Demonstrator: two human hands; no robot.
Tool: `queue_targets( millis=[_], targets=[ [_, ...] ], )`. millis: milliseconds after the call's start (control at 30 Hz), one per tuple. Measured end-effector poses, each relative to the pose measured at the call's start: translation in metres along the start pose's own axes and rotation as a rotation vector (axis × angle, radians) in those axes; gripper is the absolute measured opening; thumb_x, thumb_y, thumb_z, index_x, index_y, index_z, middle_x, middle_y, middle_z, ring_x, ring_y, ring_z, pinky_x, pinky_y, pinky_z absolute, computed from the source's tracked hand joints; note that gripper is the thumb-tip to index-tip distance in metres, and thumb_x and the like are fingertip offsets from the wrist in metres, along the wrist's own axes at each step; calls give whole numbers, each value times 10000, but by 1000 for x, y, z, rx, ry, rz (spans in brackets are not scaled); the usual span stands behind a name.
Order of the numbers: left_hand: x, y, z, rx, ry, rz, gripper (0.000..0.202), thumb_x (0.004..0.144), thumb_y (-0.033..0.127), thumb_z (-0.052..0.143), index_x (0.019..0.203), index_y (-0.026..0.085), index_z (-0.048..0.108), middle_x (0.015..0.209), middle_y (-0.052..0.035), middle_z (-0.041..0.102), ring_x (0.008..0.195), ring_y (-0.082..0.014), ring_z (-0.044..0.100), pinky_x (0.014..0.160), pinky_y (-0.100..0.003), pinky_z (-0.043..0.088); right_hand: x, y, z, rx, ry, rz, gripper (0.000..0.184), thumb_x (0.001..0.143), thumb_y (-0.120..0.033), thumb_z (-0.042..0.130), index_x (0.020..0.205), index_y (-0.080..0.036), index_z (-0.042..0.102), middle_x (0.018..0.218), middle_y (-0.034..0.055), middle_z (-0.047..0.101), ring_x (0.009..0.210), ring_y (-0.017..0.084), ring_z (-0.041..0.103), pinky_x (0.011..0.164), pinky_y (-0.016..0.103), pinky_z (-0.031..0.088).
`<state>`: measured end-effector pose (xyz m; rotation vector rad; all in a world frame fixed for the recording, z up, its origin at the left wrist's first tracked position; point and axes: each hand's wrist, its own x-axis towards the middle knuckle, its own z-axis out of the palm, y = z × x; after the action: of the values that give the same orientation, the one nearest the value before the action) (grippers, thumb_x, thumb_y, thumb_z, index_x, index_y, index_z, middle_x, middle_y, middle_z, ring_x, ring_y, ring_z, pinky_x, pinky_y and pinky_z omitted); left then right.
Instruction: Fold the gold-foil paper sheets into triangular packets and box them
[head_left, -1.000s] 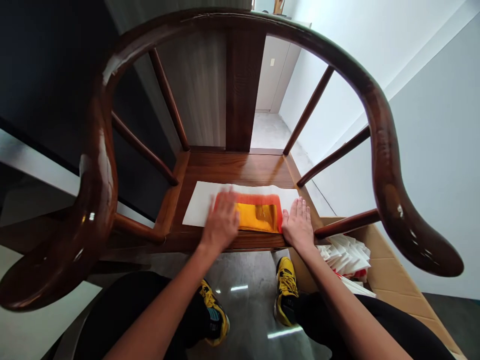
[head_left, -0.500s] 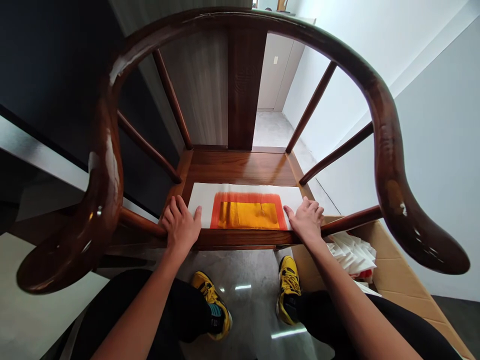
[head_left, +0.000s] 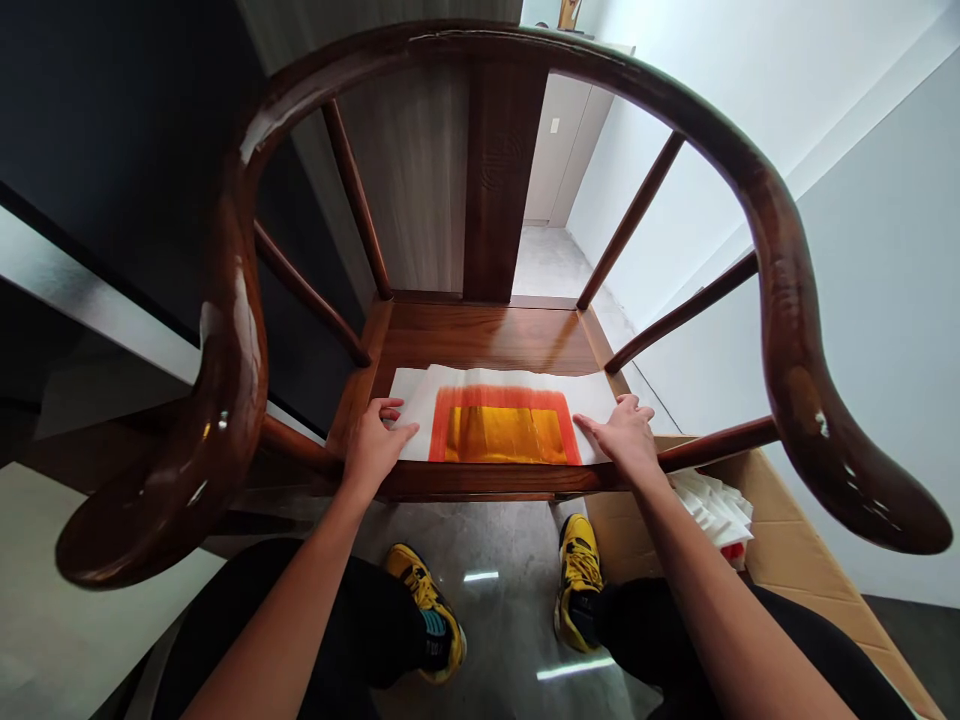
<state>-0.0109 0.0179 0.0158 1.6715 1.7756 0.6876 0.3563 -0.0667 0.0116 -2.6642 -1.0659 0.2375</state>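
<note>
Left hand: the left hand (head_left: 375,450) is held low over the near left corner of the sheet, at the front edge of the seat, with the palm turned down.

Left fingers: the left fingers (head_left: 386,408) are loosely spread and slightly curved, not clenched; nothing is grasped. The sheet is touched near its left edge, and the thumb is laid across its near left corner.

Right hand: the right hand (head_left: 626,440) is placed at the near right corner of the sheet, palm down, just beside the front rail of the seat.

Right fingers: the right fingers (head_left: 626,403) are kept open and released, with the fingertips pressed lightly on the sheet's right part; the thumb is extended over its near edge.

Sheet: a white sheet (head_left: 495,435) printed with a yellow block inside an orange-red border is laid flat on the seat, between both hands. Whether it is paper or cloth cannot be told.

Seat: the polished wooden seat (head_left: 480,340) belongs to a dark horseshoe-backed wooden armchair (head_left: 780,270).

Nearby: a cardboard box (head_left: 787,530) holding folded white sheets (head_left: 712,510) is placed to the right, below the chair's arm. Yellow sneakers (head_left: 577,580) are seen on the grey floor (head_left: 495,620).
</note>
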Motion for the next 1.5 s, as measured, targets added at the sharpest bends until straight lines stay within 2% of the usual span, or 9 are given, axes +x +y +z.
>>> queue_targets(
  millis=[233, 400, 533, 667, 833, 1000, 1167, 1333, 1500],
  targets=[
    [-3, 11, -11, -62, 291, 212, 212, 977, 411, 621, 927, 208, 653, 1010, -60, 695, 994, -246, 681, 920, -356, 531, 20, -14, -8, 288, 108, -157, 234, 873, -354, 635, 1009, -165, 652, 975, 141, 712, 944, 297, 671, 898, 433, 505],
    [-31, -2, -14, -210, 648, 578, 193, 1008, 410, 635, 970, 221, 619, 1060, -50, 655, 1021, -205, 704, 926, -342, 585, 41, -29, -24, 855, 294, -348, 285, 893, -450, 624, 1008, -196, 569, 963, 65, 708, 902, 213, 674, 865, 396, 553],
    [-61, -24, -6, -183, 186, 989, 95, 1051, 273, 549, 1100, 274, 630, 1258, -46, 673, 1267, -234, 684, 1068, -460, 597, 24, -21, -41, 966, 397, -451, 386, 875, -351, 646, 1205, -188, 528, 1195, 142, 694, 1144, 275, 692, 1043, 509, 527],
    [-76, -35, 15, -46, -56, 1273, 162, 1014, 112, 545, 1047, 243, 634, 1326, -61, 709, 1456, -252, 549, 1181, -499, 534, -35, -1, -58, 508, 508, -590, 653, 933, -234, 576, 1537, -178, 336, 1584, 227, 458, 1510, 353, 433, 1218, 630, 365],
    [-75, -34, 30, 150, -137, 1149, 236, 1011, 102, 476, 1146, 192, 648, 1506, -132, 629, 1529, -277, 456, 1275, -574, 388, -95, 15, -42, -260, 35, -1073, 1010, 804, -65, 675, 1662, -405, 265, 1778, 10, 175, 1638, 406, 105, 1293, 730, 62],
    [-74, -25, 14, 363, -385, 1012, 781, 904, 99, 575, 1640, 239, 355, 1713, -80, 359, 1623, -294, 255, 1338, -643, 108, -115, 10, 5, -249, -195, -1310, 1039, 828, -80, 693, 1699, -339, 190, 1789, 53, 108, 1647, 360, 101, 1313, 679, 118],
    [-72, -21, 1, 257, -415, 850, 599, 990, 124, 515, 1556, 320, 511, 1654, -17, 460, 1593, -254, 342, 1321, -625, 173, -104, 4, 21, -94, -250, -1257, 756, 949, -71, 527, 1646, -319, 371, 1749, 36, 275, 1639, 321, 172, 1301, 696, 160],
    [-63, -16, 8, 23, -264, 571, 226, 1036, 331, 603, 924, 295, 795, 1345, 20, 748, 1369, -265, 604, 1208, -590, 384, -88, -13, 11, 206, -330, -1003, 320, 1079, -388, 492, 1113, -319, 803, 1472, 20, 665, 1444, 309, 522, 1264, 653, 282],
    [-58, -7, 21, 136, 0, 368, 337, 907, 404, 770, 651, 219, 655, 1474, -47, 629, 1299, -385, 525, 1044, -634, 490, -82, -27, 19, 350, -235, -728, 428, 987, -609, 595, 797, -245, 717, 1147, 96, 743, 1082, 307, 615, 996, 510, 494]
  ],
)
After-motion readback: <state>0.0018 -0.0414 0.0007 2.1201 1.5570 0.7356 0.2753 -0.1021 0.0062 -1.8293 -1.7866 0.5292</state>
